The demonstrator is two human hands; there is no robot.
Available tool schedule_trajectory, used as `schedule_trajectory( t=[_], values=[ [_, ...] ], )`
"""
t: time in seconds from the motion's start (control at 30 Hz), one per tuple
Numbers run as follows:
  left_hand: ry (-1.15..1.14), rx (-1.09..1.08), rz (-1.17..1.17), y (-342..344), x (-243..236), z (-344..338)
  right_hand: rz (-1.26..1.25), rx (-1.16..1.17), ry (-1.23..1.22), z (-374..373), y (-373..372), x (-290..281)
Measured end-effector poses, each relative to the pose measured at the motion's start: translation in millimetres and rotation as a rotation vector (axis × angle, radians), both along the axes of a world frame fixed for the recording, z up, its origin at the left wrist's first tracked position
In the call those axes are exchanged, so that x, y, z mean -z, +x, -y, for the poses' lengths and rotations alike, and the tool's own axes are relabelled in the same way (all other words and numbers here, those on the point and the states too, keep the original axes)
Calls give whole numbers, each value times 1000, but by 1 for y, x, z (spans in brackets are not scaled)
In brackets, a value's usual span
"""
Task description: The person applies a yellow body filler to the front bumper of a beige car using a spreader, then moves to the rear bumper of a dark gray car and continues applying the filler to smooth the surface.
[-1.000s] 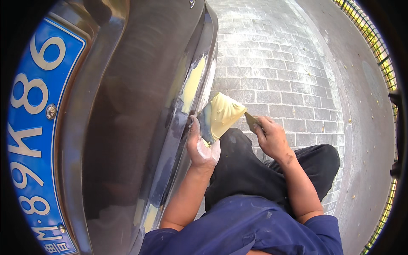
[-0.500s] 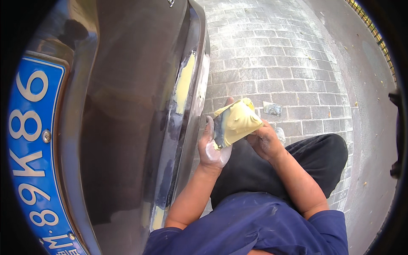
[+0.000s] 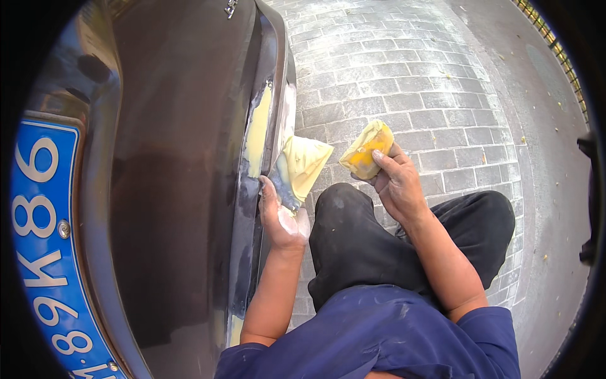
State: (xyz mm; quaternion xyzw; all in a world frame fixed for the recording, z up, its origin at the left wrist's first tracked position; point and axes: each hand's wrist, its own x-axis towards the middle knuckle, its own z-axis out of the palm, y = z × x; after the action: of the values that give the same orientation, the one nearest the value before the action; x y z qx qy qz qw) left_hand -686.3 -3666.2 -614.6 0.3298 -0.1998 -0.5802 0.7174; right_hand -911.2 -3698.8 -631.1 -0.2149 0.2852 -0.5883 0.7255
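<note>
My left hand (image 3: 287, 221), its palm dusted white, grips a dark flat putty board (image 3: 285, 184) close beside the car. Thick pale-yellow putty (image 3: 309, 161) covers much of that board. To the right and apart from it, my right hand (image 3: 403, 189) pinches a flat putty spreader (image 3: 363, 155) between thumb and fingers. The spreader is smeared with pale and deeper yellow putty. On the car's grey-sanded rear edge lies a long yellow putty patch (image 3: 259, 132), just beyond my left fingers.
The dark brown car (image 3: 170, 158) fills the left side, with a blue number plate (image 3: 45, 208). A second yellow patch (image 3: 236, 330) shows lower on its edge. My bent knees in black trousers (image 3: 353, 246) are below my hands, over grey paving bricks (image 3: 391, 82).
My hands have separated: the left moved leftward with the putty board toward the car, the right lifted the spreader away. The dark piece seen on the bricks is now out of sight.
</note>
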Motion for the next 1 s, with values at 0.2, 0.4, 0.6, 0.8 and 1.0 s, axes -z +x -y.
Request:
schedule_trajectory(
  t=[0.2,0.4,0.6,0.8,1.0],
  values=[
    [0,0,239,-1,-9,-1,-1122,119,-553,-11,-2,-29],
    [-3,-56,298,-14,-10,-5,-1389,376,-889,-19,19,-34],
    [-30,-58,302,-14,-17,-2,-1508,252,-1031,-28,34,-22],
    [-127,-325,438,38,-6,17,-1124,107,-636,5,34,7],
    [-206,-161,678,100,11,34,-918,73,-257,113,68,95]
  ],
)
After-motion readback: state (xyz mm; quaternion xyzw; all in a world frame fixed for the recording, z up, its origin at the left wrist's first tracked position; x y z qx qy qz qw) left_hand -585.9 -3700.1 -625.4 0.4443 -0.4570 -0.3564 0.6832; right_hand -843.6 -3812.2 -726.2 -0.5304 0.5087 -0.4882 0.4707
